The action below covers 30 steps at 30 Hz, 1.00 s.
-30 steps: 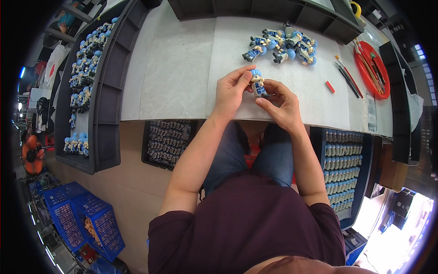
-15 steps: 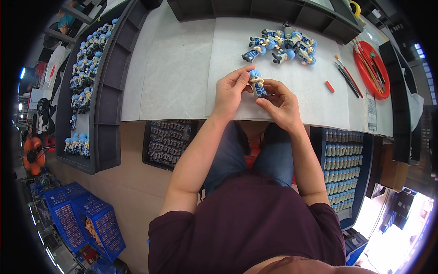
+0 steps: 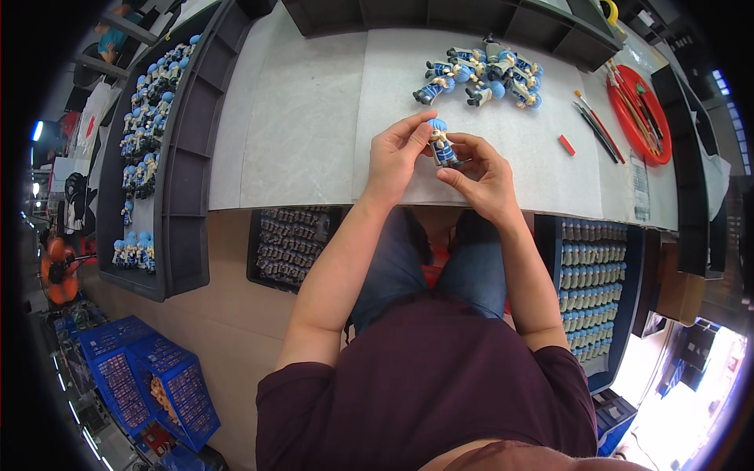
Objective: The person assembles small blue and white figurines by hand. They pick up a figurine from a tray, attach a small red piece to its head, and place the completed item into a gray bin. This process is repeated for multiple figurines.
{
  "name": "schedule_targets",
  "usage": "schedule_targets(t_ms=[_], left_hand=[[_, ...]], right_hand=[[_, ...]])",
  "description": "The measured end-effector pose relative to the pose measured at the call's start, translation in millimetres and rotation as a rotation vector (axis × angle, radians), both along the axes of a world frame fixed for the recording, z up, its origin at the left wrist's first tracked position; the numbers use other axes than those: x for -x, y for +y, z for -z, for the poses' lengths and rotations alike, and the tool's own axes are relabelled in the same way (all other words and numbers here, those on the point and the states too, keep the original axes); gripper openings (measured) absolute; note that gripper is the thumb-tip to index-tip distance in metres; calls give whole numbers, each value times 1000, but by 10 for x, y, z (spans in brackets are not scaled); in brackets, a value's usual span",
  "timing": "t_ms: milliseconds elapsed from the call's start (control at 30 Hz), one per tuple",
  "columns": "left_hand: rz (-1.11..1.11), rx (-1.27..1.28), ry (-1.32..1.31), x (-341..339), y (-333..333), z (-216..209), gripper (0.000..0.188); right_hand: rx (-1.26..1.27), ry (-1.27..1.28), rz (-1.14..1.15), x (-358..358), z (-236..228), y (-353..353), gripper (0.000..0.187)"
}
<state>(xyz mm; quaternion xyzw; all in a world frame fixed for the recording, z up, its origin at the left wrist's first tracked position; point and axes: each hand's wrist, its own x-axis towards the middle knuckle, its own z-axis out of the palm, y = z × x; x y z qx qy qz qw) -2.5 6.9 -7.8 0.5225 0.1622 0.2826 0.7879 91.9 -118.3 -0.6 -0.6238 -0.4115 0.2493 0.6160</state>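
Note:
Both of my hands hold one small blue-haired figurine point(image 3: 442, 146) upright over the near part of the table. My left hand point(image 3: 399, 157) pinches its head between thumb and forefinger. At its lower end, the thumb and fingers of my right hand point(image 3: 485, 174) grip the dark feet. The figurine wears a blue and white outfit. Just beyond my hands lies a loose heap of similar figurines point(image 3: 495, 74), some on their sides.
A dark crate point(image 3: 184, 173) of figurines stands on the left. On the right are a red dish point(image 3: 664, 149) of brushes, loose brushes point(image 3: 601, 133) and a small red block point(image 3: 566, 145). Trays of figurine rows point(image 3: 589, 275) and dark parts point(image 3: 290, 243) sit below the table edge.
The figurine has turned slightly in my fingers, and my right hand has shifted a little. My grip stays the same, and the heap is unchanged.

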Motion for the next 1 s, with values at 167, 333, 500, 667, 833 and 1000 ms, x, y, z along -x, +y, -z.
schedule_targets(t_ms=[167,333,500,667,833,1000], left_hand=[[-10,1,-9,-2,3,9,26],[-23,5,4,-1,-4,-10,26],[-33,7,26,-11,-6,-19,25],[-41,-2,40,-14,-7,-21,26],[-52,-13,36,-10,-11,-14,27],[-52,-14,30,-6,-3,5,27]], right_hand=[[-16,-5,2,-4,12,0,48],[-14,12,8,-8,34,3,47],[-2,22,19,-6,19,0,47],[-20,21,10,12,-22,-2,45],[-5,41,0,17,-22,2,44],[6,18,-2,17,-15,0,44]])
